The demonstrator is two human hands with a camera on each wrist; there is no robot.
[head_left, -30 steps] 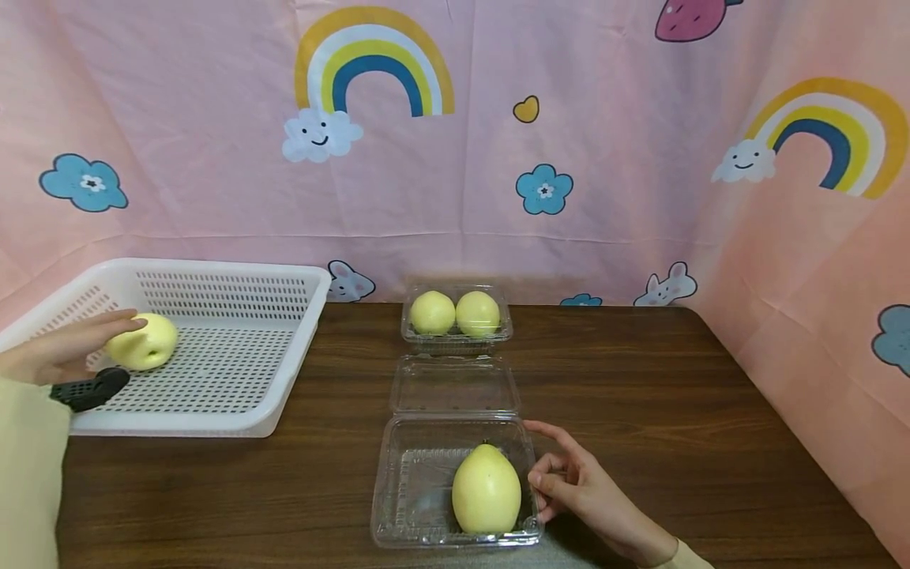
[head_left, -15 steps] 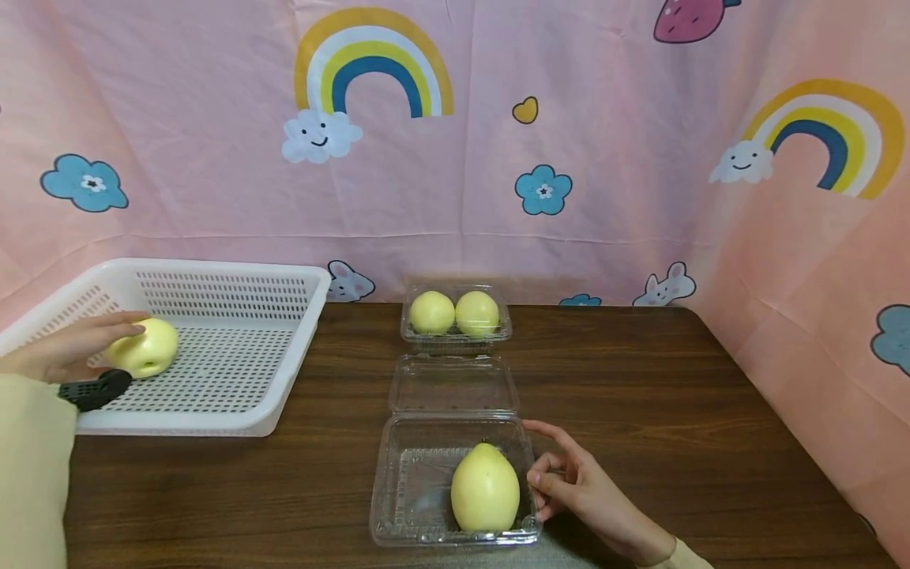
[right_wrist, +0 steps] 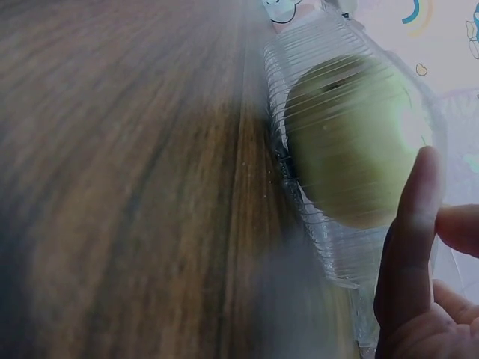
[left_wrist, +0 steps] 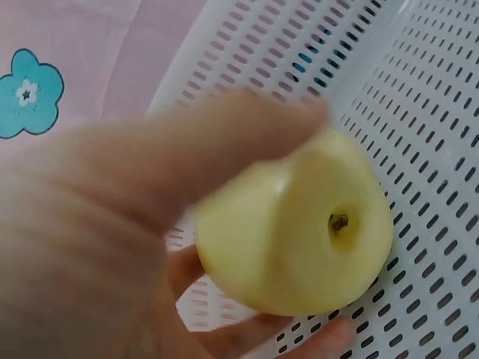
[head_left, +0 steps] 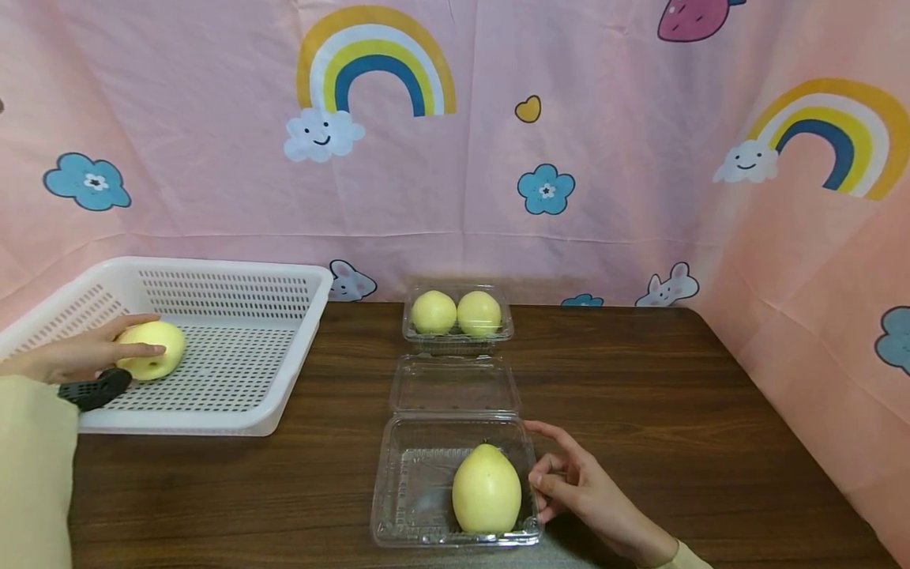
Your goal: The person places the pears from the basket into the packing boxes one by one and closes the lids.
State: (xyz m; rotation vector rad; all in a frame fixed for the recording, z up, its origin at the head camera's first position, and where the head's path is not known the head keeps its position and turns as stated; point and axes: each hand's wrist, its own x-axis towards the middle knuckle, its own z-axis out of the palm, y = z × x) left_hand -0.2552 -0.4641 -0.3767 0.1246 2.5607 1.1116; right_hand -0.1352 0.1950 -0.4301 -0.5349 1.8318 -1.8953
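Note:
At the left, my left hand (head_left: 84, 348) grips a pale yellow pear (head_left: 158, 350) inside the white plastic basket (head_left: 290, 378). In the left wrist view the thumb lies over this pear (left_wrist: 299, 232), and other fingers reach around its lower side. A hinged clear plastic box (head_left: 426, 490) lies open on the table, its lid (head_left: 455, 385) folded back. In its right half stands another pear (head_left: 486, 488). My right hand (head_left: 586, 494) holds the box's right edge; in the right wrist view the fingers (right_wrist: 408, 247) meet at the clear wall beside the pear (right_wrist: 352, 149).
Behind the box, a second clear box (head_left: 457, 336) with two pears (head_left: 434, 313) visible stands by the pink patterned cloth (head_left: 611, 237). The dark wooden table (head_left: 640, 379) stretches to the right and front. The basket's high rim surrounds my left hand.
My left hand, earlier resting on the pear with its fingers over the top, now has its thumb and fingers around it. The pear has shifted slightly right. My right hand has stayed put.

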